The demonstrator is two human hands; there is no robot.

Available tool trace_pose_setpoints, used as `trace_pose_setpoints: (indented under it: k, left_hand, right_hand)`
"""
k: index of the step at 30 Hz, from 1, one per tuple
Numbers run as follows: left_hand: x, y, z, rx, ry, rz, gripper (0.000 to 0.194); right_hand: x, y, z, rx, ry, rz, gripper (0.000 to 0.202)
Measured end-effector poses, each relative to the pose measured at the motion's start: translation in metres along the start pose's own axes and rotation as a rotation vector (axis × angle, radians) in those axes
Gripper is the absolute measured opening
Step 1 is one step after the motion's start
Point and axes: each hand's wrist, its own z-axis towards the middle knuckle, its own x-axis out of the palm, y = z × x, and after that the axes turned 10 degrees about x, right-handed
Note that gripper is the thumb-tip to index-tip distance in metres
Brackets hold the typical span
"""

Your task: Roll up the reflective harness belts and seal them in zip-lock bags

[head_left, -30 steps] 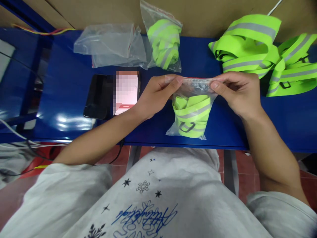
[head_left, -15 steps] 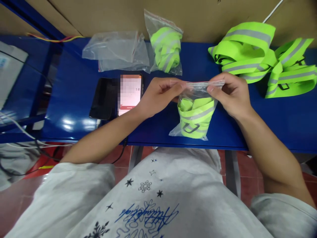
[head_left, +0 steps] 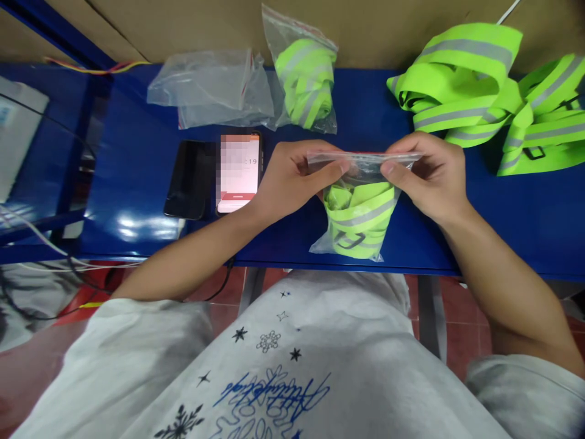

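Over the blue table (head_left: pixel 425 244), before a tan wall (head_left: pixel 183 30), pinches a clear bag (head_left: pixel 363 174) by its mouth with left hand (head_left: pixel 292 174) and right hand (head_left: pixel 434 174), seemingly holding the red-edged strip (head_left: pixel 365 157) taut and level. Hangs or rests near the table's front edge; looks crinkled, see-through, plumped by a coiled neon-yellow reflective strap (head_left: pixel 363 214), with black buckle (head_left: pixel 351 246) showing.

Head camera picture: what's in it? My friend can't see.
The left hand and right hand pinch the top of a clear bag of green strap over a blue table; another bagged strap, loose straps and a lit phone lie nearby.
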Motion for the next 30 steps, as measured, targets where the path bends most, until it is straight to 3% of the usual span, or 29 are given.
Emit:
trace_pose_setpoints:
  k: [13, 19, 30]
  left_hand:
    - [0.000, -0.004, -0.004, 0.063, -0.027, 0.045, 0.018]
    - [0.000, -0.005, -0.005, 0.037, 0.016, 0.019, 0.019]
    - [0.003, -0.007, -0.007, 0.121, 0.035, 0.039, 0.011]
  right_hand:
    - [0.012, 0.006, -0.008, -0.018, -0.010, 0.002, 0.012]
    - [0.012, 0.005, -0.010, -0.017, -0.072, -0.111, 0.020]
    - [0.019, 0.008, -0.009, -0.053, -0.005, -0.066, 0.010]
